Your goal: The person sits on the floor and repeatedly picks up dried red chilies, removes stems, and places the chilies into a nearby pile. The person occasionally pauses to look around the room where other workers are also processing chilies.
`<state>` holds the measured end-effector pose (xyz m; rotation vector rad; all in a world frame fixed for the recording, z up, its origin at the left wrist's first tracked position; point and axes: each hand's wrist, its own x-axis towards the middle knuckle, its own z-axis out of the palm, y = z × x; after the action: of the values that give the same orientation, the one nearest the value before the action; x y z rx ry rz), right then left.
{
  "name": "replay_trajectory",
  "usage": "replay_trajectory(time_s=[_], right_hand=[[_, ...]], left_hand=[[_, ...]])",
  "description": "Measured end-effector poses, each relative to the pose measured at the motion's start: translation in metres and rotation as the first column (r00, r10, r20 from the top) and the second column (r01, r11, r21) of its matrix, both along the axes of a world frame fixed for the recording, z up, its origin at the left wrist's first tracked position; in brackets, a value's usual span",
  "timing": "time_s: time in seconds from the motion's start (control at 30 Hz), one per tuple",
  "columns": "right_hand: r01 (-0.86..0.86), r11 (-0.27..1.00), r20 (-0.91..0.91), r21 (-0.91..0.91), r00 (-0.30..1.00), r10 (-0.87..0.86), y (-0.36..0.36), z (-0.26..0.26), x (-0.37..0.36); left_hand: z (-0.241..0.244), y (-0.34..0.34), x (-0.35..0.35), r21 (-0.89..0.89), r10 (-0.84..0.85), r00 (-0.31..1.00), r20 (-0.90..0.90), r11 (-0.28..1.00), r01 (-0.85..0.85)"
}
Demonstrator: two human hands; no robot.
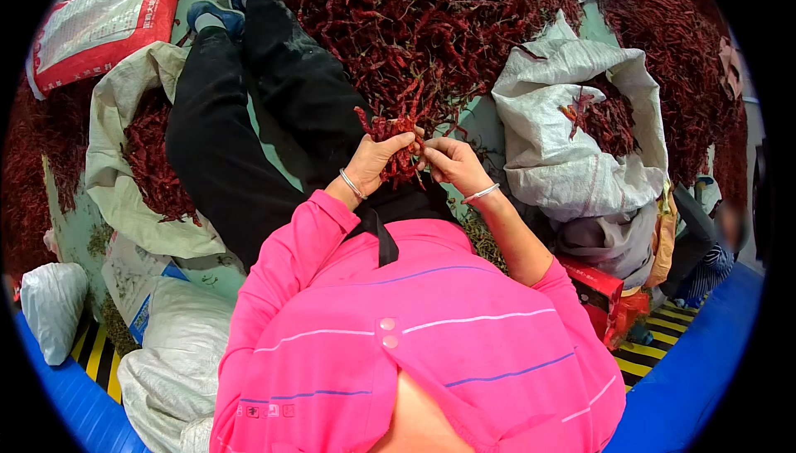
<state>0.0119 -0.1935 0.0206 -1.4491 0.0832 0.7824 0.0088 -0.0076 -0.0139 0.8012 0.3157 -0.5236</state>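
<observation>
A bunch of dried red chillies (401, 161) is gripped in my left hand (376, 158), its thumb across the top, above my lap. My right hand (457, 164) meets the bunch from the right, thumb and forefinger pinched on a chilli at its edge; the fingertips partly hide the exact spot. Just beyond both hands spreads a large heap of dried red chillies (423, 30) with stems. To the right, an open white woven sack (547, 136) holds more chillies (606, 117). Another open woven sack (109, 161), by my left leg, also contains red chillies (155, 161).
My outstretched legs (217, 123) lie left of the heap. A red-and-white printed sack (106, 24) is at upper left, and a full white sack (180, 353) sits behind at lower left. A red box (591, 285) stands near my right elbow. At far right is another person (712, 266).
</observation>
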Motion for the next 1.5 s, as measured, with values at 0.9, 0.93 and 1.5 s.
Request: replay_trajectory(time_s=[0.9,0.93,1.5], right_hand=[[-0.046,0.998,-0.107,-0.044,0.993,0.041,-0.003,-0.007,-0.004],[-0.086,0.995,-0.116,-0.042,0.990,0.081,-0.001,-0.010,-0.001],[0.034,0.979,0.055,0.201,0.997,-0.046,0.024,0.009,-0.015]], left_hand=[[0.002,-0.009,-0.001,0.032,0.003,0.987,0.162,0.999,-0.008],[0.005,-0.005,-0.003,0.021,0.009,0.989,0.147,1.000,-0.013],[0.016,0.014,-0.018,-0.345,0.064,0.997,-0.046,0.935,-0.076]])
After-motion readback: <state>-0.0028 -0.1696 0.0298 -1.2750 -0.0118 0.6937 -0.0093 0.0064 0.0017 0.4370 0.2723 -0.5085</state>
